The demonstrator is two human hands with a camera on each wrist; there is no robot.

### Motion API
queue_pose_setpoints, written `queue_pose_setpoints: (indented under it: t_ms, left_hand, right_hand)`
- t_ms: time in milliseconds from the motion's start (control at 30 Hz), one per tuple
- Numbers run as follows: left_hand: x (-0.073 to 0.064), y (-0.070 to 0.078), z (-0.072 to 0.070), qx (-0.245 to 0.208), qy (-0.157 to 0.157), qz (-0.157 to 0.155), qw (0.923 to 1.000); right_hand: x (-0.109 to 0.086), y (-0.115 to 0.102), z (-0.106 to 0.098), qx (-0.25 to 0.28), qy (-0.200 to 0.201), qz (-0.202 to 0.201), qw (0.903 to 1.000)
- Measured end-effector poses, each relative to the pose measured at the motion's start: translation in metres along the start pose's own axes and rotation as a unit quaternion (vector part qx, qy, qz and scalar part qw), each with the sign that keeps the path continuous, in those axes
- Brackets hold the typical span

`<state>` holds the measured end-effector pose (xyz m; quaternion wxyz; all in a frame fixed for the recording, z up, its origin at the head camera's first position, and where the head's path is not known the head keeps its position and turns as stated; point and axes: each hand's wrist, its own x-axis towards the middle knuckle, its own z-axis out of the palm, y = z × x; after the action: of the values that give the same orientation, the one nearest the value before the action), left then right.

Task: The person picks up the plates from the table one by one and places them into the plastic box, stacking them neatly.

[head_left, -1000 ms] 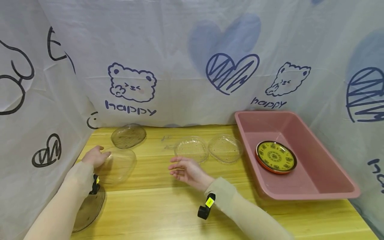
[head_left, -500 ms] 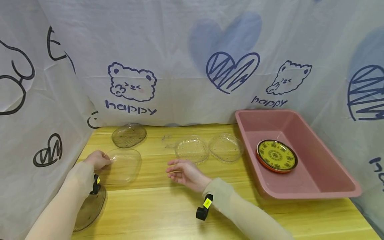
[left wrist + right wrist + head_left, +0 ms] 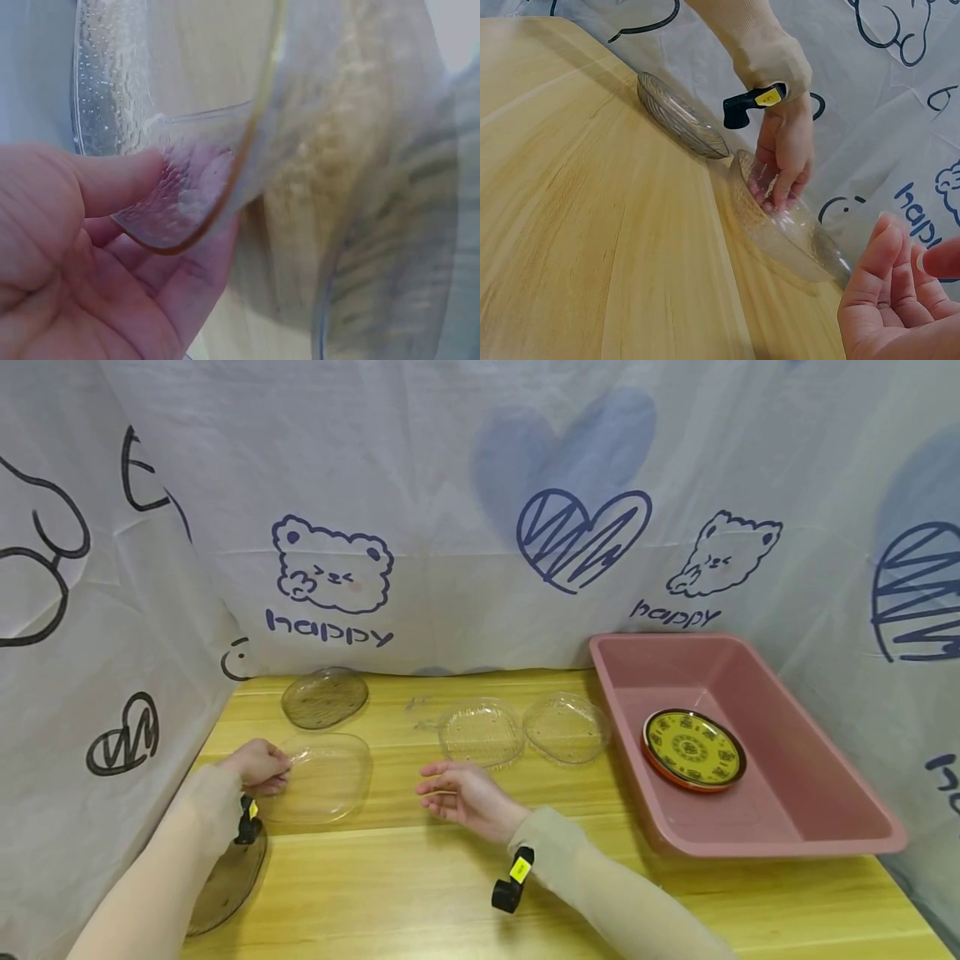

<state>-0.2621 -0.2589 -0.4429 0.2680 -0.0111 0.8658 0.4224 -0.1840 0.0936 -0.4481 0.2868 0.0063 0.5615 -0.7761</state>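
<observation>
My left hand [image 3: 260, 767] pinches the left edge of a clear plastic plate [image 3: 326, 781]. In the left wrist view, the thumb lies on the inside of that plate [image 3: 120, 82] with the fingers under its rim. The right wrist view shows the plate [image 3: 772, 240] raised a little and tilted over the table. My right hand [image 3: 472, 797] hovers over the middle of the table, fingers loosely bent and holding nothing. Two more clear plates, one on the left [image 3: 480, 732] and one on the right [image 3: 567, 728], lie just beyond it.
A smoky dark plate [image 3: 325, 697] lies at the back left. Another dark plate [image 3: 228, 885] lies partly under my left forearm. On the right stands a pink tub [image 3: 810, 760] with a yellow-patterned plate [image 3: 693, 749] inside. Printed cloth [image 3: 450, 527] hangs around the wooden table [image 3: 375, 893].
The left hand has moved to the right and drawn the clear plate along with it. The right hand has barely shifted.
</observation>
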Motion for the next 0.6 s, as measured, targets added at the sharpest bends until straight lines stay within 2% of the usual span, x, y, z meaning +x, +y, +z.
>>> queue_pose_setpoints:
  t_ms: [167,267,600]
  left_hand:
    - [0.003,0.005,0.006,0.001,-0.02,0.028,0.9994]
    - [0.003,0.008,0.011,0.008,-0.017,0.044,0.9988]
    - [0.0,0.024,0.031,-0.086,-0.025,0.057,0.9944]
  right_hand:
    - [0.0,0.002,-0.003,0.001,0.0,0.001,1.0]
    - [0.001,0.004,-0.006,0.0,0.004,0.0,1.0]
    - [-0.001,0.004,-0.017,0.01,0.017,0.001,0.9998]
